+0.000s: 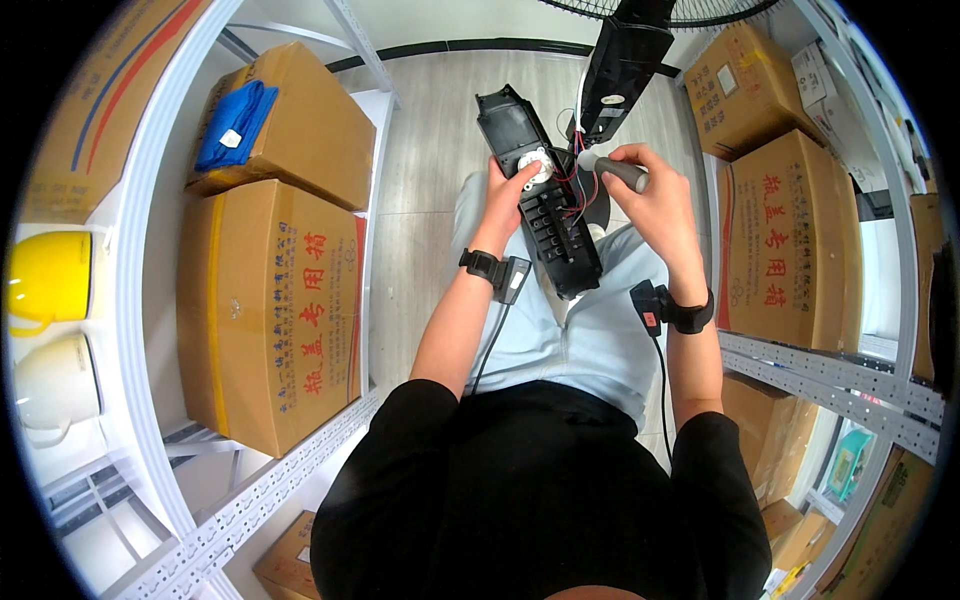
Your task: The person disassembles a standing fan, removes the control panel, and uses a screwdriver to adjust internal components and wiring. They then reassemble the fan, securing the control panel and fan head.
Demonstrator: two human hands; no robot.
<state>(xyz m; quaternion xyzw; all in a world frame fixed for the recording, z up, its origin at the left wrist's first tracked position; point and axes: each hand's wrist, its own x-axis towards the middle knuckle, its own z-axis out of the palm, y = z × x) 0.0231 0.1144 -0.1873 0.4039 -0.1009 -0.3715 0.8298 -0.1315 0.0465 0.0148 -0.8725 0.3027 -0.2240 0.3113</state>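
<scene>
My left hand (506, 197) grips a black plastic housing (569, 258) with a row of slots or buttons, its thumb at a white round part (536, 163) set in it. My right hand (662, 195) is closed on a grey cylindrical tool (617, 171) with a pale end, beside thin coloured wires (580, 203) running from the housing toward a black fan column (621, 76). A black wire fan guard (692, 14) shows at the top edge. Devices on straps with cables sit on both my wrists. The housing is tilted over my lap; the tool's exact tip is hard to make out.
White metal shelving (140, 420) flanks me, holding cardboard boxes (270, 370) (765, 300) on both sides, a folded blue cloth (233, 125), and yellow (50, 270) and white (52, 390) mugs. The pale floor (420, 130) lies between the shelves, with a dark skirting strip behind.
</scene>
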